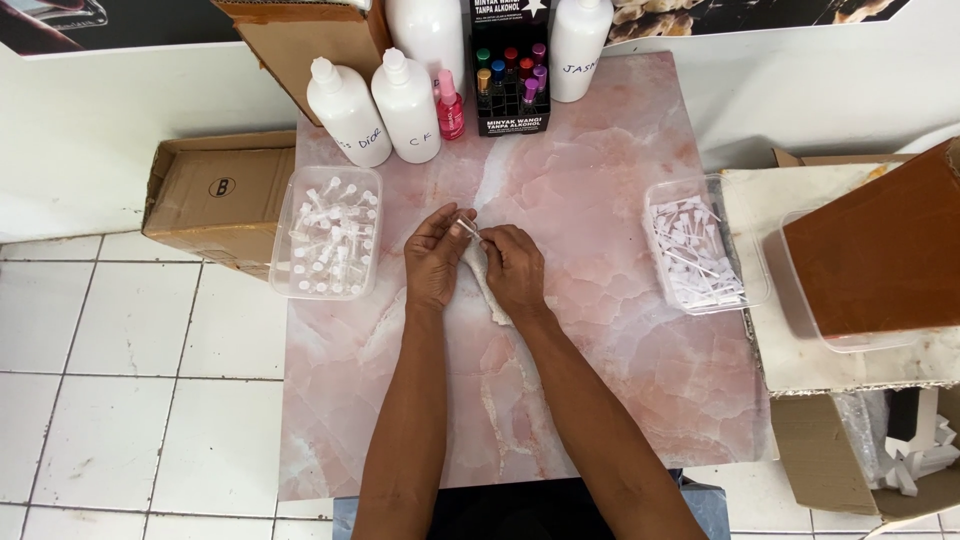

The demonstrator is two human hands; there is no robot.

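Tube (467, 227), small and clear, is pinched between left hand (433, 260) and right hand (513, 270) fingers, forearms angled inward.

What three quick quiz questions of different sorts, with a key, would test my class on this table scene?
1. True or false: the left hand and right hand meet at one small clear tube.
2. Which tub holds small capped vials: A) left tub B) right tub?
3. What lies under the right hand?

Key: 1 true; 2 A; 3 a white cloth.
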